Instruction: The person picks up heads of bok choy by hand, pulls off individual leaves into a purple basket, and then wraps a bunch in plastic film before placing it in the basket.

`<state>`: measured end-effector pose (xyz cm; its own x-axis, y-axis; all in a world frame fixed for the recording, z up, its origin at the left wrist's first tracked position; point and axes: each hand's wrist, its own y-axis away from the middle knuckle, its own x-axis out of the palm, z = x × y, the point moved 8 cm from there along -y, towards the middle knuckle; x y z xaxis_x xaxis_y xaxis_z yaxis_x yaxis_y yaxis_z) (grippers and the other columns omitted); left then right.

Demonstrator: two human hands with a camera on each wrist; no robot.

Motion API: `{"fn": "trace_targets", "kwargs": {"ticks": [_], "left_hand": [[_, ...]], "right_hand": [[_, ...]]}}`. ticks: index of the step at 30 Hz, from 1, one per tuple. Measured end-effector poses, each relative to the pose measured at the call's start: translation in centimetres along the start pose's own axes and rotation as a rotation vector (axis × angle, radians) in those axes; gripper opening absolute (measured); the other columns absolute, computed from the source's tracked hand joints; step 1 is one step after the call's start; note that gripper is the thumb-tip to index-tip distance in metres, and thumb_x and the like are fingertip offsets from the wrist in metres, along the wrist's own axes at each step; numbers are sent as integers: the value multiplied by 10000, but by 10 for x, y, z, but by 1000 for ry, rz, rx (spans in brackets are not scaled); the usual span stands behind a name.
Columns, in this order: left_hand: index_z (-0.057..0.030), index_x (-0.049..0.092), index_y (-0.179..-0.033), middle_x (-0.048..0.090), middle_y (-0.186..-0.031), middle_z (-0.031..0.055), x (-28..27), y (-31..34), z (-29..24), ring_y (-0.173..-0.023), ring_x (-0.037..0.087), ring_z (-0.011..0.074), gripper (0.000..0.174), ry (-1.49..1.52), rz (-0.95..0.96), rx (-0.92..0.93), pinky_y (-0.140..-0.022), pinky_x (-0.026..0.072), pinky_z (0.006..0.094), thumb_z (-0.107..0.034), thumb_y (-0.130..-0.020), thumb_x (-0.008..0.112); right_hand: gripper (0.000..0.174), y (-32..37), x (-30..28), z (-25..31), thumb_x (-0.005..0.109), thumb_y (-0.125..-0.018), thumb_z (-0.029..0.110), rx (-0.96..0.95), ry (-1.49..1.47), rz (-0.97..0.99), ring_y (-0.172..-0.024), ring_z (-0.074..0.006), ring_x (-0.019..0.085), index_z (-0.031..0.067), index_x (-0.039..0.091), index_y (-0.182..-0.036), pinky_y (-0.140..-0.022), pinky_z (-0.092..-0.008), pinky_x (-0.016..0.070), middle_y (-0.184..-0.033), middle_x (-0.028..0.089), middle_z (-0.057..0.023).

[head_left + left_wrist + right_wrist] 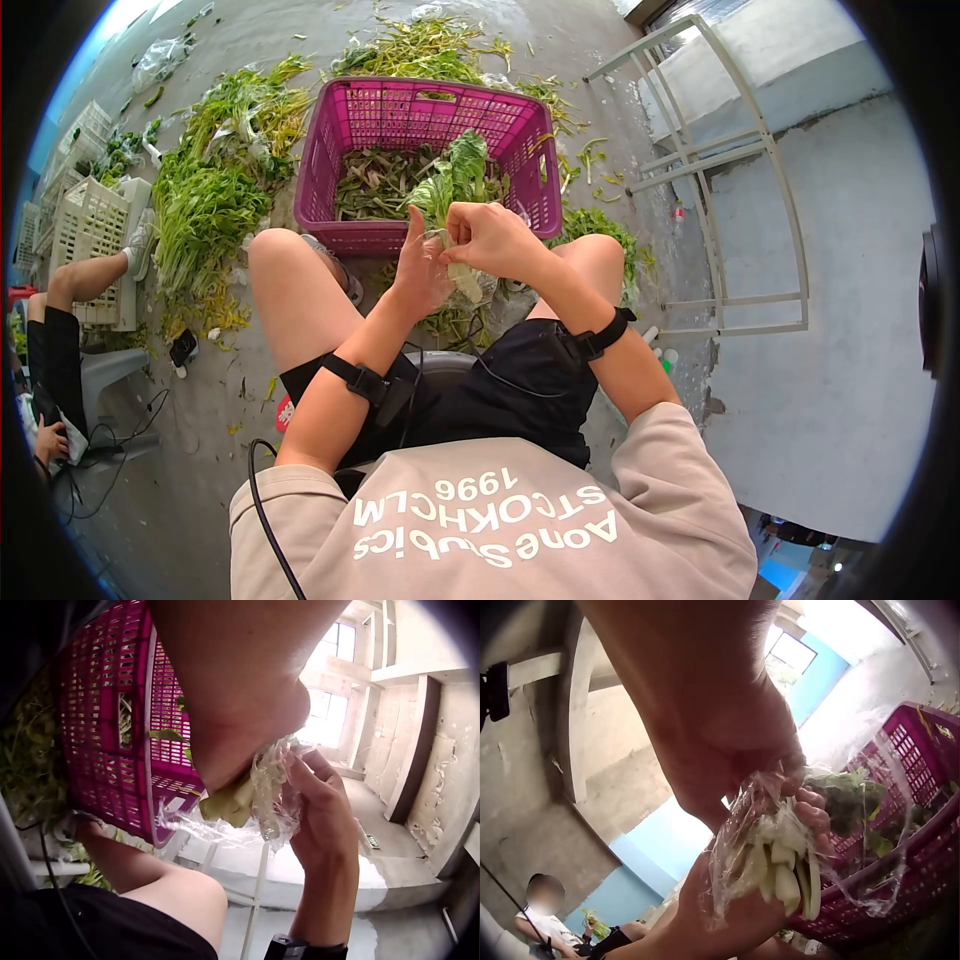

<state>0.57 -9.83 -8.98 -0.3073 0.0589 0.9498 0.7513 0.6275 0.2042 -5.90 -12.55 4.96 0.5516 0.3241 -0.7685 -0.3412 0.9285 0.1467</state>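
A bunch of leafy greens (466,168) with pale stalks (784,874) is held upright over the near rim of a magenta crate (370,238). My left hand (420,272) grips the bunch around its stalks, thumb raised in the head view, its fingers under clear plastic film (727,862). My right hand (492,240) pinches the film beside the stalks, as the left wrist view also shows with the crumpled film (271,796) at its fingertips. Wilted leaves (380,185) lie inside the crate.
Piles of greens (205,190) lie on the floor left of and behind the crate. A metal frame (775,190) stands at the right. Another person's leg (92,280) and pale crates (92,225) are at the far left.
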Motion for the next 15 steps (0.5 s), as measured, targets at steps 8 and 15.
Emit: {"fn": "trace_targets", "kwargs": {"ticks": [8, 15], "left_hand": [[-69, 559, -1270, 636, -1138, 40, 19, 9, -8, -1036, 637, 144, 623, -390, -156, 221, -851, 526, 326, -606, -953, 552], [-66, 566, -1251, 638, -1086, 17, 28, 5, -12, -990, 642, 112, 464, -401, -144, 264, -839, 526, 291, -466, -1020, 525]], "right_hand": [[298, 1, -3, -1, 805, -711, 186, -18, 7, -31, -671, -245, 645, 13, 618, -865, -628, -373, 490, -737, 661, -113], [310, 4, 2, -8, 810, -742, 167, 17, -233, 89, -684, -208, 650, -19, 632, -915, -627, -356, 511, -758, 668, -104]]}}
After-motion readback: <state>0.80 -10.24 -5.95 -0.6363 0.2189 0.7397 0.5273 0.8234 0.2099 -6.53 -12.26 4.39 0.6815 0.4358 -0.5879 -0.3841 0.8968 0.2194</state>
